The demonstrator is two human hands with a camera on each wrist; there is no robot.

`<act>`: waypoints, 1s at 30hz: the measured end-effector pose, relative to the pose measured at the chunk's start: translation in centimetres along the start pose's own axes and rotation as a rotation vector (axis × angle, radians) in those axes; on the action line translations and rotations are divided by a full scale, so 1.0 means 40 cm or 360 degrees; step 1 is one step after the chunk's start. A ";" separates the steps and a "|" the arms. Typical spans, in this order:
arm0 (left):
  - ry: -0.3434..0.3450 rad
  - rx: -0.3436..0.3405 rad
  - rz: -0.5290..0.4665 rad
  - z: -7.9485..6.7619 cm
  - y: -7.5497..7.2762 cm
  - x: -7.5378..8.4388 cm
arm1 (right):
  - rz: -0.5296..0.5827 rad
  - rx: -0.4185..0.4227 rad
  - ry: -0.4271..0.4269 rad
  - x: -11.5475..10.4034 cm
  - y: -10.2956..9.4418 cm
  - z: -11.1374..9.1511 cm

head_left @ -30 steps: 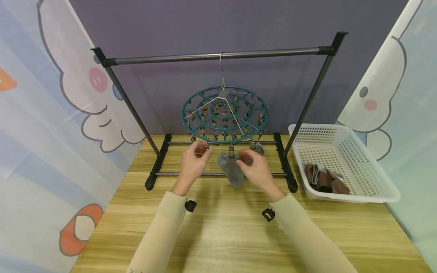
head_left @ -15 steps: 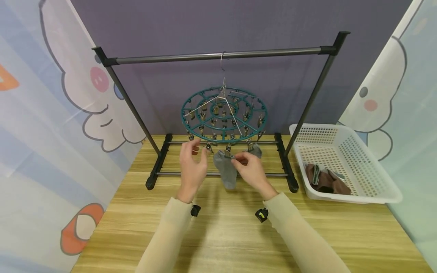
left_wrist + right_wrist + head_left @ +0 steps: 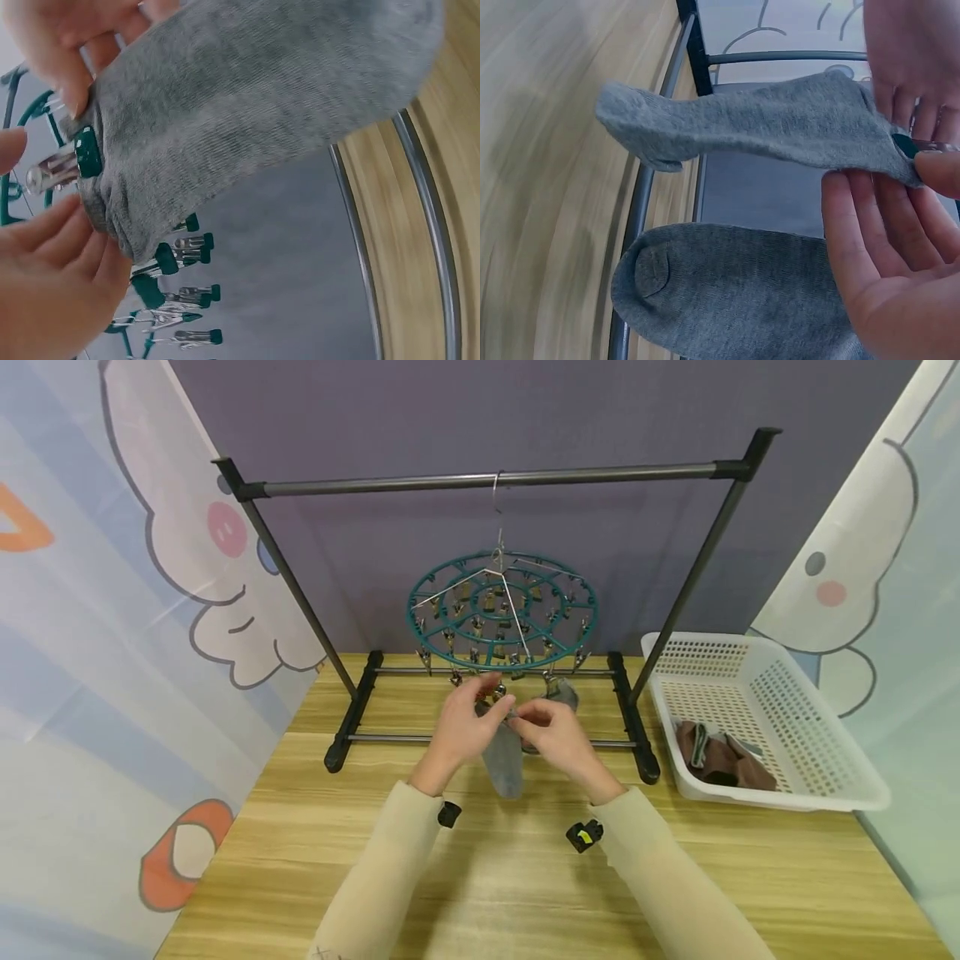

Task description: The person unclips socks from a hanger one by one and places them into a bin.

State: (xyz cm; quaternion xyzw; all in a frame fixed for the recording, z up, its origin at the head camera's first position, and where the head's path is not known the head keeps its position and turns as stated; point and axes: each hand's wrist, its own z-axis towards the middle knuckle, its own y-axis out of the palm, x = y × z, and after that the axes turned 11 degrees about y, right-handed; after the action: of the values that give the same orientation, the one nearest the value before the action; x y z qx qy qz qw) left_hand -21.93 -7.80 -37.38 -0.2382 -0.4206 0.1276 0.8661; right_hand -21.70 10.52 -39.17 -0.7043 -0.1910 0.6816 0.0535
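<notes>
A grey sock (image 3: 504,764) hangs by its cuff from a metal clip with green tips (image 3: 88,152) on the front of a round green clip hanger (image 3: 411,614). My right hand (image 3: 558,739) pinches the sock's cuff beside the clip. My left hand (image 3: 461,727) is around the clip from the other side; in the left wrist view its fingers touch the cuff from behind and its thumb stands apart from the clip's handle. A second grey sock (image 3: 727,289) hangs to the right, partly behind my right hand in the head view.
The hanger hooks onto the bar (image 3: 375,485) of a dark metal rack standing on the wooden table (image 3: 300,835). Several bare clips dangle from its rings. At the right, a white basket (image 3: 806,768) holds brown and grey clothing (image 3: 723,760). Printed curtains flank both sides.
My left hand has moved right, from a neighbouring clip to the one on the sock. My right hand has come to pinch the cuff. The sock swung left, then back, and hangs straighter.
</notes>
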 end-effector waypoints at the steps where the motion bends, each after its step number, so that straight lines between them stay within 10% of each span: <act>1: -0.0045 -0.0039 -0.0089 0.004 -0.004 -0.001 | 0.0007 -0.0011 0.0009 -0.001 -0.001 -0.001; 11: -0.0182 -0.0109 -0.0391 0.021 -0.031 -0.011 | 0.0070 -0.0020 0.0014 0.001 0.000 -0.002; 30: -0.0179 -0.0061 -0.0303 0.035 -0.042 0.005 | -0.0040 0.0063 -0.0047 0.003 0.018 0.003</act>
State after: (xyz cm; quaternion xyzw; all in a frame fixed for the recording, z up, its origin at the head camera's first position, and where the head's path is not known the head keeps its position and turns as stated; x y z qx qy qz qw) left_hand -22.90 -8.72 -35.63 -0.2061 -0.4916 0.0498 0.8446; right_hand -21.68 9.88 -39.53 -0.6906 -0.1871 0.6947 0.0732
